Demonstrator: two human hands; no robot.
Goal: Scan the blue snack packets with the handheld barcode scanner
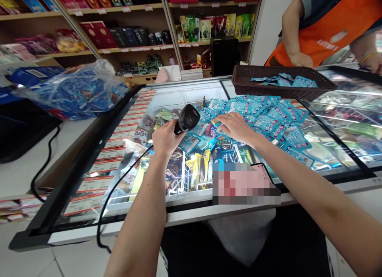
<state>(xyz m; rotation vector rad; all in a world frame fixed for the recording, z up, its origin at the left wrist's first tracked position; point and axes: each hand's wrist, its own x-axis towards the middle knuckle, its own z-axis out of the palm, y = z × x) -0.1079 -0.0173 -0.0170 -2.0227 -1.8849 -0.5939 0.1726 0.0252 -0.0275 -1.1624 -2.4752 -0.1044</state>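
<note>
- While gripping a black barcode scanner (pixel 187 118) in the left hand (pixel 165 139), the person is standing over a glass-topped freezer (pixel 334 157).
- Flat and unclenched, the right hand (pixel 235 126) is pressing on blue packets (pixel 268 118) spread across the freezer's glass.
- Few packets are lying in the brown basket (pixel 238 84) at the freezer's far edge; most are still waiting on the glass.
- Beyond the basket, another person in an orange apron (pixel 325 34) is standing.

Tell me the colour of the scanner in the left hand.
Black. The scanner, gripped by the left hand, shows best in the head view.
</note>
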